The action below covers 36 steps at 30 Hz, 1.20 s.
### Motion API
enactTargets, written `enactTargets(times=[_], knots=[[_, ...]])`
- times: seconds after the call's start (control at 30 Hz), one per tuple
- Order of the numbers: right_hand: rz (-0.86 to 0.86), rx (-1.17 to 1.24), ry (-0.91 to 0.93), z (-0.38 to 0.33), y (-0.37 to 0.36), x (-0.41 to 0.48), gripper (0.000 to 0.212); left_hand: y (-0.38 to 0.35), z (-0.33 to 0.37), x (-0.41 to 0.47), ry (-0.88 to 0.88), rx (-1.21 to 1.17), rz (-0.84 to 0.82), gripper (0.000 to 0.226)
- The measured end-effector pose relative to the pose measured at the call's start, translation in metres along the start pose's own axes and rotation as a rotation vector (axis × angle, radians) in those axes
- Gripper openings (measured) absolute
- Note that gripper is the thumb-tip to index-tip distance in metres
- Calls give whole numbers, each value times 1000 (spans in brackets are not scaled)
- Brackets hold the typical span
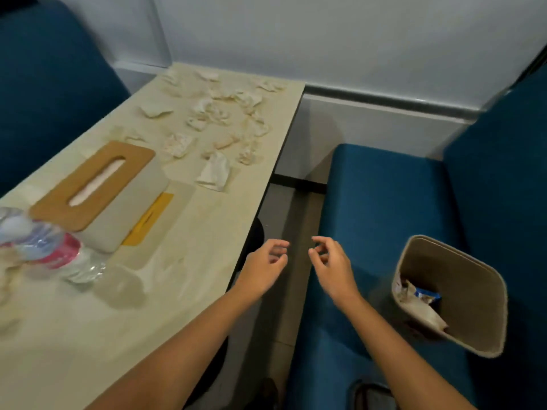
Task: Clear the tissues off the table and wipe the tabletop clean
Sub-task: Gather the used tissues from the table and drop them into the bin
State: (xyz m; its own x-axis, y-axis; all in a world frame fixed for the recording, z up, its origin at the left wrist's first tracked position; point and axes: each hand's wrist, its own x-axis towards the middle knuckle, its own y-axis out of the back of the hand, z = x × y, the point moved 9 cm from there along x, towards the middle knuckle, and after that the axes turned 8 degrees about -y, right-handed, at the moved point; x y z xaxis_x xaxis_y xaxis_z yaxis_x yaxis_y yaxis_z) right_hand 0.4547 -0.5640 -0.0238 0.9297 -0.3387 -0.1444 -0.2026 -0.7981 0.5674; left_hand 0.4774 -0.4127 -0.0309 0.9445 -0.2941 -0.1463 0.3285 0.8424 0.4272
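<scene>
Several crumpled white tissues (225, 113) lie scattered over the far half of the cream tabletop (189, 261); the nearest one (214, 174) sits close to the table's right edge. My left hand (265, 267) hovers just off that edge, fingers loosely curled and holding nothing. My right hand (331, 266) hangs beside it over the gap between table and seat, fingers apart and also holding nothing. A beige waste bin (455, 297) with some rubbish inside stands tilted on the blue seat to my right.
A tissue box (97, 190) with a wooden lid rests on the table's left side, a yellow card (151, 218) beside it. Plastic bottles (44, 247) lie at the left edge. Blue upholstered seats (381, 208) flank the table; a white wall runs behind.
</scene>
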Motion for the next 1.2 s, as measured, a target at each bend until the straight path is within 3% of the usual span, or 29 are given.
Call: enactTargets(times=[0.27, 0.5, 0.9, 1.07, 1.2], knots=[[-316, -50, 177, -90, -133, -64, 26, 151, -69, -112, 162, -35, 367, 25], [-518, -87, 343, -152, -230, -140, 27, 234, -124, -223, 265, -89, 628, 21], [-763, -128, 546, -213, -338, -251, 26, 322, -185, -376, 418, -23, 928, 20], [-876, -187, 627, -230, -380, -287, 26, 355, -215, -443, 553, 53, 1152, 20], [-952, -226, 687, -244, -411, -314, 26, 371, -241, -484, 722, 105, 1217, 27]])
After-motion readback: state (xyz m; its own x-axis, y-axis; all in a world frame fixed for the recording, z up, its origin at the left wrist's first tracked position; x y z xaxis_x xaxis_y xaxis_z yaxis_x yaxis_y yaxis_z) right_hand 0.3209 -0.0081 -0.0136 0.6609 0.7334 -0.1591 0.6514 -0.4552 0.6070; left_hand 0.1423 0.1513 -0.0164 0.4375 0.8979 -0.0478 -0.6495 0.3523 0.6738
